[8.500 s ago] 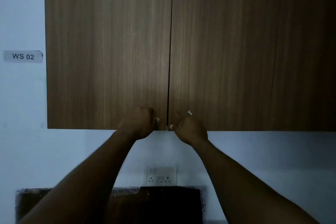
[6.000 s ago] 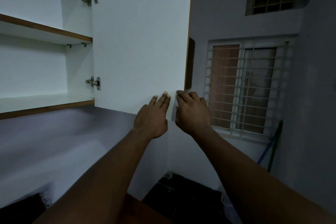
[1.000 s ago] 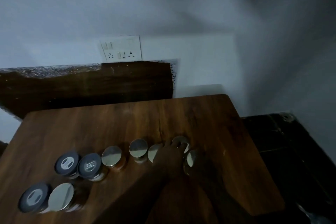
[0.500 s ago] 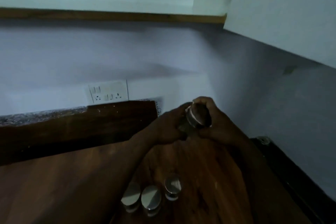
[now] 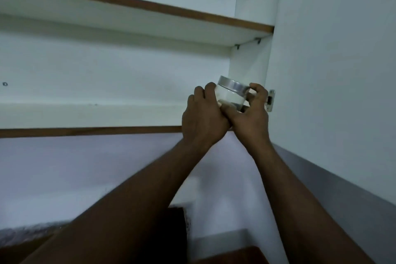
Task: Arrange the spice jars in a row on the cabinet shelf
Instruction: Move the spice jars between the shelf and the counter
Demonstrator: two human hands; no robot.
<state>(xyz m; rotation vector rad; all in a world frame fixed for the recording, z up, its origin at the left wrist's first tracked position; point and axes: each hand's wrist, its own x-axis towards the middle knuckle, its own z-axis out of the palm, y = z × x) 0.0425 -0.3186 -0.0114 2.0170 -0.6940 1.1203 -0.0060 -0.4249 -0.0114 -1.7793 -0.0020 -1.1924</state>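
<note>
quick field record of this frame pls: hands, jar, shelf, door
left hand: grips spice jar from its left
right hand: grips it from the right
jar look: clear body, silver lid, dark contents at the bottom
position: over right end of lower shelf, near the hinge
set down: cannot tell
cabinet door: open, at right

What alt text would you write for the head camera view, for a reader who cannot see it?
The left hand and right hand hold a clear spice jar with a silver lid at the right end of an open white cabinet's lower shelf, beside the door hinge. An upper shelf runs above.
</note>
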